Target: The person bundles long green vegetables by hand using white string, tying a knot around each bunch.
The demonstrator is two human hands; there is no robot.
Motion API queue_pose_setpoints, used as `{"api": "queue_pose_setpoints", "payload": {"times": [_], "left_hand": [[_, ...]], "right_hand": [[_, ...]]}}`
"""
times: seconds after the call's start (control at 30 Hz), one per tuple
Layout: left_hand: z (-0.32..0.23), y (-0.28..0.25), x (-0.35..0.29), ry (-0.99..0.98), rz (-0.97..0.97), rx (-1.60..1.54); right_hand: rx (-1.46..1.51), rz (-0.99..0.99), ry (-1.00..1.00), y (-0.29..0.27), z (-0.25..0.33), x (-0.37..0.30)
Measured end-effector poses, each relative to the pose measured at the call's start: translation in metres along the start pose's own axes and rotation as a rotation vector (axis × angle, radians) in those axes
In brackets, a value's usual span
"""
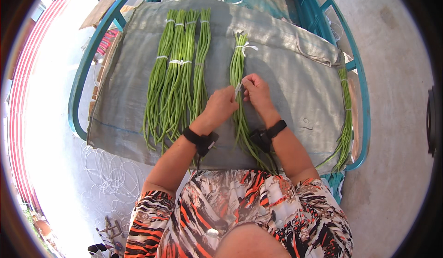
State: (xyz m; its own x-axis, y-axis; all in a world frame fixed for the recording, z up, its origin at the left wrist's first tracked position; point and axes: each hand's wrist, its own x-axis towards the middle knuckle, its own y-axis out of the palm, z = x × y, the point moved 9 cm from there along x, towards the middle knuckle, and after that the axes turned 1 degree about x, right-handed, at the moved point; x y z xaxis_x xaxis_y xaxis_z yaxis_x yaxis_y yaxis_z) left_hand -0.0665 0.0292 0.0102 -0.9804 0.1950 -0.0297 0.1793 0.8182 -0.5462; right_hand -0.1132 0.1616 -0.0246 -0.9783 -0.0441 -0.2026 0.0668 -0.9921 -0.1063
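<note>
A bundle of long green beans (pixel 236 66) lies lengthwise before me, tied near its top with a white strip (pixel 245 47). Around its middle runs another white tie (pixel 238 89), partly hidden by my fingers. My left hand (pixel 223 103) is closed at the bundle's left side, its fingertips pinching by the tie. On the other side my right hand (pixel 256 92) is closed too, thumb and finger pinched at the tie's end. The bundle's lower ends spread out between my forearms. To the left lie several tied bean bundles (pixel 177 78) side by side.
Grey woven sheeting (pixel 286 92) covers the work surface, within a teal metal rail frame (pixel 83 69). One more bean bundle (pixel 346 106) lies along the right edge. Loose white string (pixel 108 172) is tangled on the floor at lower left. Behind is a teal cart bed (pixel 302 2).
</note>
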Motion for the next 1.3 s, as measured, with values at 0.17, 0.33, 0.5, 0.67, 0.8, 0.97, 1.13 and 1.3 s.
{"api": "queue_pose_setpoints", "payload": {"times": [0.17, 0.33, 0.5, 0.67, 0.8, 0.97, 1.13, 1.3], "left_hand": [[0.012, -0.002, -0.008, 0.078, -0.176, -0.024], [0.016, 0.006, -0.010, -0.006, -0.243, -0.168], [0.031, 0.005, -0.013, -0.195, -0.198, -0.063], [0.032, 0.023, -0.009, -0.267, -0.076, -0.376], [0.018, 0.023, -0.017, -0.266, -0.024, -0.566], [0.013, 0.030, -0.011, -0.203, -0.071, -0.516], [0.027, 0.040, 0.001, -0.215, -0.147, -0.598], [0.019, 0.053, 0.006, -0.280, 0.125, -0.746]], "right_hand": [[-0.110, -0.012, 0.112, -0.008, 0.011, -0.009], [-0.406, -0.163, -0.305, -0.035, 0.061, -0.003], [-0.819, -0.035, -0.304, 0.019, 0.084, -0.039], [-0.805, -0.024, -0.162, 0.018, 0.044, -0.031], [-0.605, -0.067, -0.131, -0.001, 0.024, -0.022], [0.115, -0.022, 0.141, -0.009, 0.001, -0.025], [0.056, 0.050, 0.170, -0.005, 0.003, -0.026], [-0.262, 0.240, 0.125, -0.014, 0.018, -0.004]]}}
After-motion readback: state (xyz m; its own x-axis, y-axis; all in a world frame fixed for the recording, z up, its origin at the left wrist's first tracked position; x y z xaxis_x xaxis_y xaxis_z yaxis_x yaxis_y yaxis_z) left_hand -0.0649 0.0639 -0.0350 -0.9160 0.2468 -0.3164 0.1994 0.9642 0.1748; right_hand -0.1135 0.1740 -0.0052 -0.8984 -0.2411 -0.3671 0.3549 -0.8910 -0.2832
